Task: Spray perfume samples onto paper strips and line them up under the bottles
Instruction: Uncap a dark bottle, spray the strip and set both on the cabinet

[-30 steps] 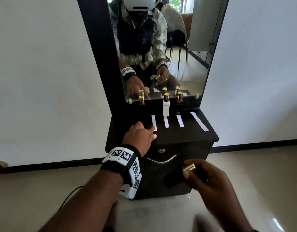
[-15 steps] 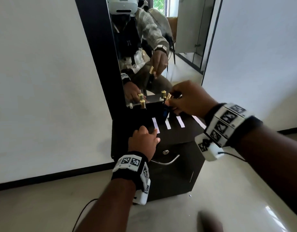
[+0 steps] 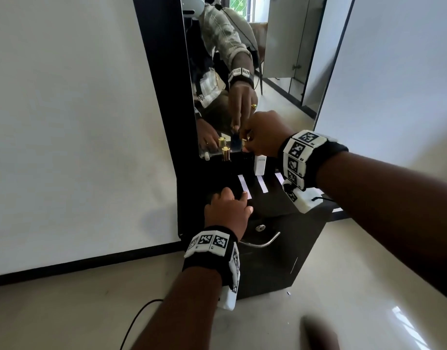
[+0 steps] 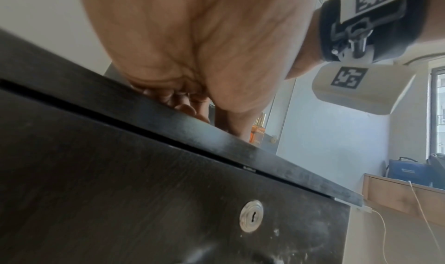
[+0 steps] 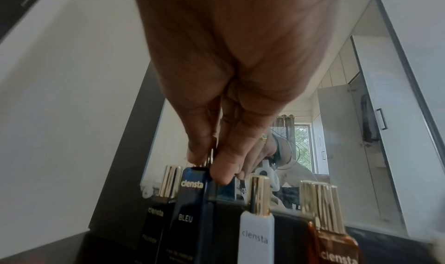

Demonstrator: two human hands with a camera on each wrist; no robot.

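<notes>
A dark blue perfume bottle [image 5: 192, 211] labelled "clensta BLEU" stands at the far edge of a black cabinet top [image 3: 272, 205], against the foot of a tall mirror [image 3: 242, 59], with the person's right hand [image 3: 264, 133] pinching its gold cap from above between thumb and fingertips [image 5: 221, 171]. It is second from the left in a row of four: a black bottle [image 5: 151, 222] with a gold cap stands just to its left, a white bottle [image 5: 256, 235] just to its right, and an amber bottle [image 5: 334, 247] at the right end of the row. On the dark top, nearer than the bottles, white paper strips [image 3: 243, 186] lie side by side running near to far; two show in full, a third is partly hidden behind the right wrist, and a sliver of another white piece shows at the right edge of the top. The left hand [image 3: 227, 213] rests at the near left of the top, its fingers bent onto the surface and one fingertip touching the near end of the leftmost strip; it holds nothing. Both wrists carry black bands with white coded marker blocks. Below the top, the cabinet front [image 4: 168, 211] has a round keyhole [image 3: 260, 228] and a curved metal handle [image 3: 262, 242]. The cabinet stands on a pale tiled floor [image 3: 66, 311] against a white wall [image 3: 66, 122].
</notes>
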